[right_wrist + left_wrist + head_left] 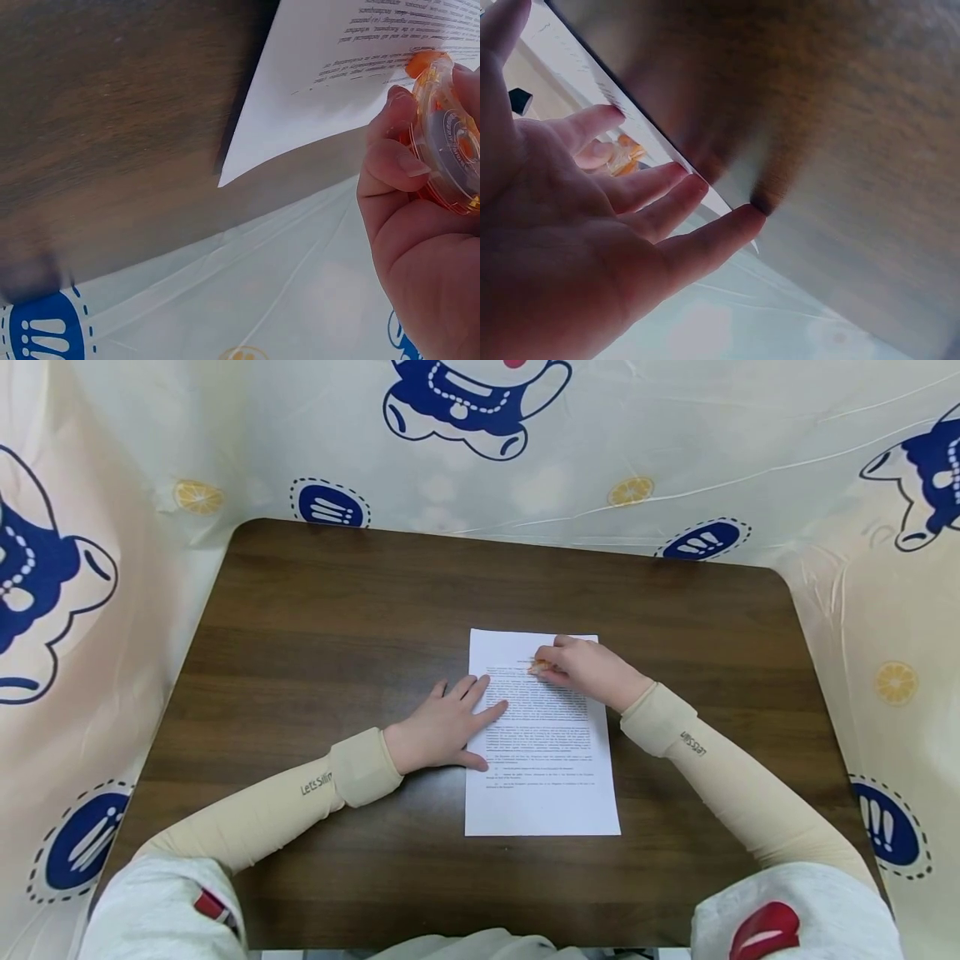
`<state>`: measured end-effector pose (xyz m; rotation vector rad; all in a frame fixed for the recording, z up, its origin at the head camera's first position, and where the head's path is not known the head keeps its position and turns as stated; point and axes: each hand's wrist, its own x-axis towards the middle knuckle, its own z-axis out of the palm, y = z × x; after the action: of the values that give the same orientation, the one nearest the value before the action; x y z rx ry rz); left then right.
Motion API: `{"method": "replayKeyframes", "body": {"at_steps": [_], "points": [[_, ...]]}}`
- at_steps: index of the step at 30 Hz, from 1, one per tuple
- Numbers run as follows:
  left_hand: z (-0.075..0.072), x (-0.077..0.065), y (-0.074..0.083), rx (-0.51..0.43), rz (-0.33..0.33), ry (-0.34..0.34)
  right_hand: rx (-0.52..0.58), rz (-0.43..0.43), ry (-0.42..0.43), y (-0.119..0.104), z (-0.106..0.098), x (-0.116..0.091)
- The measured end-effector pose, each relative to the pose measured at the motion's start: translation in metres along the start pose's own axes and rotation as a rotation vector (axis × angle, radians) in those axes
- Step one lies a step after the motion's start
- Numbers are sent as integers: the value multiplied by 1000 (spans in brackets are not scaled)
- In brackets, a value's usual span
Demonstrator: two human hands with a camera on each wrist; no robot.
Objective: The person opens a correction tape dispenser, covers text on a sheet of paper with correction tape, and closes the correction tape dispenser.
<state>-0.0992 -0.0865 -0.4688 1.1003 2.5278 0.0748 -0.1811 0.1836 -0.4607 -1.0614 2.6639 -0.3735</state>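
Note:
A printed sheet of paper (542, 810) lies on the brown table, its text in several blocks. My left hand (441, 728) is spread over the sheet's left edge, fingertips resting on the paper and table. With thumb and fingers, my right hand (588, 670) grips a see-through orange correction tape (448, 146) near the top of the text. The right wrist view shows its round body and grey reel, with the orange tip (424, 64) right at the printed lines. In the head view the hand hides most of it.
The dark wooden table (337, 602) has rounded far corners. A pale curtain (487, 485) with blue cartoon prints surrounds its back and sides. One corner of the sheet curls up slightly in the right wrist view.

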Motion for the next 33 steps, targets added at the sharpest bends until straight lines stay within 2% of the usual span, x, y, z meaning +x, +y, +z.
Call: {"method": "replayKeyframes", "body": {"at_steps": [15, 26, 33], "points": [[2, 1, -1, 3, 2, 7, 7, 23, -7, 6, -4, -10], [2, 1, -1, 8, -6, -1, 21, 76, -33, 12, -6, -17], [4, 2, -2, 20, -2, 6, 20, 84, -18, 16, -4, -20]]}}
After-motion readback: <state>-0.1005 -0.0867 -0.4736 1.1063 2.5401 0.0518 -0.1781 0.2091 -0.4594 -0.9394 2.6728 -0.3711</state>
